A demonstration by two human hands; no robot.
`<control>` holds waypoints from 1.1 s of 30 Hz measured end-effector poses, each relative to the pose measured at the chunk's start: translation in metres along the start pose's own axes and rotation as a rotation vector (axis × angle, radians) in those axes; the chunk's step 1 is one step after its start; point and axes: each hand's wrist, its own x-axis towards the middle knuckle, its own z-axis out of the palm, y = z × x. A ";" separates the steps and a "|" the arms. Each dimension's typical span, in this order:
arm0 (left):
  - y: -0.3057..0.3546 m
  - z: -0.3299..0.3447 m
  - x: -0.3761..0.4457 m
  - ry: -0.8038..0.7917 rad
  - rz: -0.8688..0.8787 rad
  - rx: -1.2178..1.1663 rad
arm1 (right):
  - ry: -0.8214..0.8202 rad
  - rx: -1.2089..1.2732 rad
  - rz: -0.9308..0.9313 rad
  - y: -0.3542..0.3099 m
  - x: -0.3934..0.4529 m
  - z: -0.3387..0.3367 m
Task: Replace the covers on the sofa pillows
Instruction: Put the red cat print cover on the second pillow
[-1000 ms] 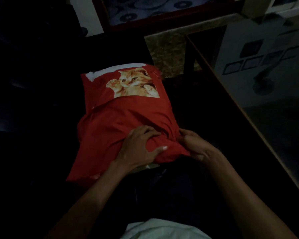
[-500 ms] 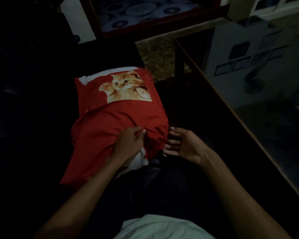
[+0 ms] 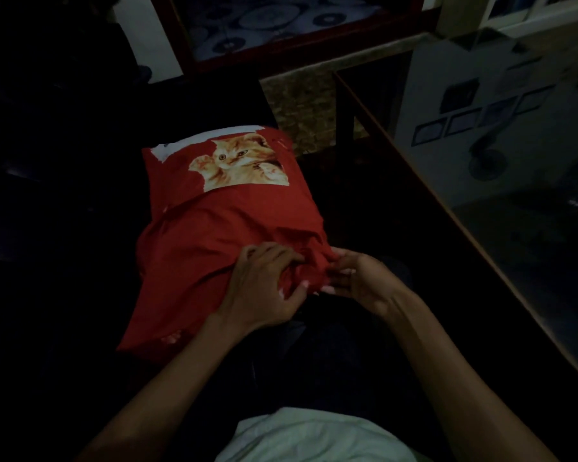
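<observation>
Both hands (image 3: pixel 314 281) back on one cover (image 3: pixel 214 235)

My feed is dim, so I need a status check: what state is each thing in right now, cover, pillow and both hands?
Red fabric cover with orange kitten print: pulled over the pillow, bunched and wrinkled at its near end.
White pillow: mostly covered; a white strip shows at the far edge.
Left hand: on the cover, fingers curled into the bunched fabric.
Right hand: pinches the cover's near edge.
Glass-topped table: beside the pillow, reflective.
</observation>
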 end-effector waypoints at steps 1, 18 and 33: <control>0.001 0.002 -0.002 0.012 -0.022 0.019 | -0.014 0.006 -0.014 -0.002 -0.002 -0.001; 0.022 -0.009 0.006 0.010 -0.067 -0.303 | 0.040 -0.080 -0.131 0.012 0.006 0.007; 0.023 0.022 -0.001 0.080 -0.013 -0.072 | 0.146 -0.278 -0.085 0.015 0.008 0.013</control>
